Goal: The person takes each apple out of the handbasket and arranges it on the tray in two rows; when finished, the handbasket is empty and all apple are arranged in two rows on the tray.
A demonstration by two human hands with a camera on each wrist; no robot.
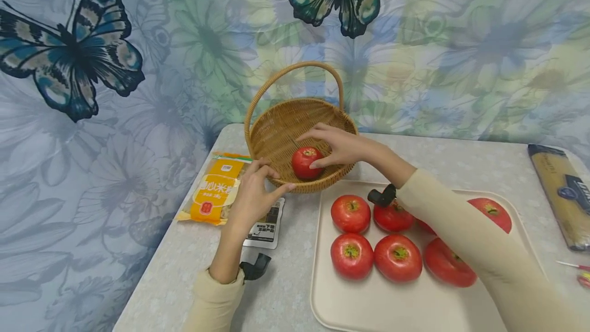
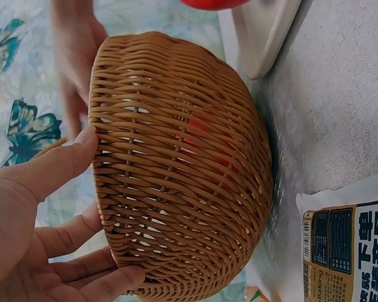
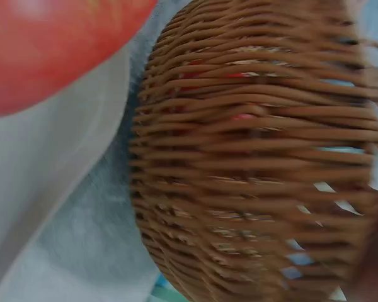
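Note:
A wicker basket [image 1: 295, 117] with a tall arched handle stands at the back of the table, one red apple [image 1: 306, 163] inside it. My left hand [image 1: 253, 188] holds the basket's near-left rim, its thumb on the edge and its fingers partly hidden by the weave in the left wrist view. My right hand [image 1: 343, 146] reaches into the basket over the apple. Its fingers are spread above the fruit, and the thumb lies at the apple's right side. Red shows through the weave [image 2: 208, 145] in the left wrist view.
Several red apples [image 1: 352, 256] sit on a cream tray [image 1: 369, 301] in front. A yellow food bag [image 1: 214, 188] and a white-and-black packet [image 1: 267, 227] lie left of the basket. Another long package [image 1: 560, 193] is at far right. A patterned cloth [image 1: 461, 65] hangs behind.

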